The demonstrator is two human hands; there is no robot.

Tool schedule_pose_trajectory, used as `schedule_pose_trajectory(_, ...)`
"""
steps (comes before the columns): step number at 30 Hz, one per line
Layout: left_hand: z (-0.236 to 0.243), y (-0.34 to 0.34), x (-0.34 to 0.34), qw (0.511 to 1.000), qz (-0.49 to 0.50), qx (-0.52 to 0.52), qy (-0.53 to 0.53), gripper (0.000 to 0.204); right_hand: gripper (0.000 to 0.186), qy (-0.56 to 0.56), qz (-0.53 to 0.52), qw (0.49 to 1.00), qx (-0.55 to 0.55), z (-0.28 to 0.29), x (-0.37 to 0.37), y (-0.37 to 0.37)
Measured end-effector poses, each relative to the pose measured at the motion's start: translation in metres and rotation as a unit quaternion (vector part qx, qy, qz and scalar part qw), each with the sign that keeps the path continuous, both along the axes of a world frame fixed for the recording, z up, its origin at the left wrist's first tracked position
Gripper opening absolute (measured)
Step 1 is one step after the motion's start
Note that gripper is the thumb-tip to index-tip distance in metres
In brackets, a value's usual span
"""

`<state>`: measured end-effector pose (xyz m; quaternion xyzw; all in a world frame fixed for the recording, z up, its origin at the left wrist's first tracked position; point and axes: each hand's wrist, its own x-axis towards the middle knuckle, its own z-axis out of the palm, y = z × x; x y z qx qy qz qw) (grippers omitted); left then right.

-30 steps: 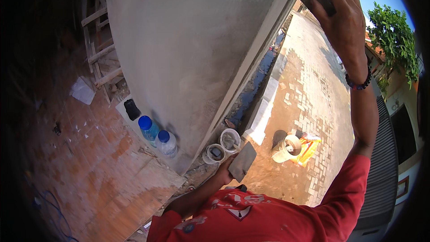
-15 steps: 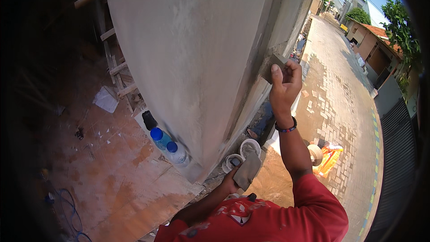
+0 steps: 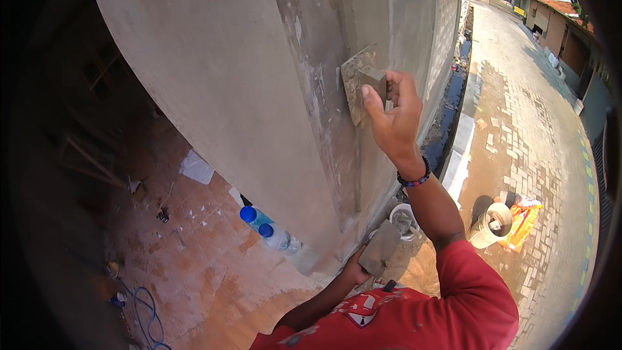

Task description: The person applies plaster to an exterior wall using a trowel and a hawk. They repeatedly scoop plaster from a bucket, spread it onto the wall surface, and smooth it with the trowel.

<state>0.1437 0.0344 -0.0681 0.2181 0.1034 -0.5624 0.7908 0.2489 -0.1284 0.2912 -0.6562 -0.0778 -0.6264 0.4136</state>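
Observation:
My right hand (image 3: 400, 116) is raised, its thumb and fingers closed on the block grip of a plastering trowel (image 3: 354, 84). The trowel's mortar-smeared plate is at the grey plastered wall (image 3: 214, 52), beside a darker, rough vertical strip (image 3: 311, 71). Whether the whole plate touches the wall, I cannot tell. Lower down, close to my body, my left hand (image 3: 354, 270) grips a flat grey plate-like tool (image 3: 381, 247). Its handle side is hidden, and the plate covers part of that hand.
Two blue-capped bottles (image 3: 280, 238) stand by the wall's foot. A white bucket (image 3: 405, 220) sits beyond the left hand's tool. Right of my arm are a beige bucket (image 3: 492, 225) and an orange bag (image 3: 522, 221). A drain channel (image 3: 448, 131) borders the paved street (image 3: 518, 129).
The view has shifted, showing more of the wall's street side. My right hand has turned the trowel, so its plate is more visible at the wall. The left hand keeps its tool low.

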Motion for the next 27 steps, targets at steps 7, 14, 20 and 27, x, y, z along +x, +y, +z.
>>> schedule_pose_trajectory(7,0.039,-0.003,0.002,1.0,0.018,0.012,0.017,0.04,0.028,0.024,-0.07,0.988,0.133,0.028,0.019,-0.054)
schedule_pose_trajectory(14,0.06,-0.007,-0.003,0.997,0.028,0.073,-0.021,0.039,0.026,-0.07,-0.086,0.99,-0.092,0.052,0.019,-0.015)
schedule_pose_trajectory(20,0.061,-0.017,0.002,0.998,0.028,0.049,-0.015,0.04,0.03,-0.076,0.067,0.989,0.107,0.1,0.016,-0.053)
schedule_pose_trajectory(27,0.035,-0.02,0.006,0.999,0.027,0.02,0.009,0.042,0.032,-0.084,-0.1,0.99,-0.046,0.129,0.035,-0.046)
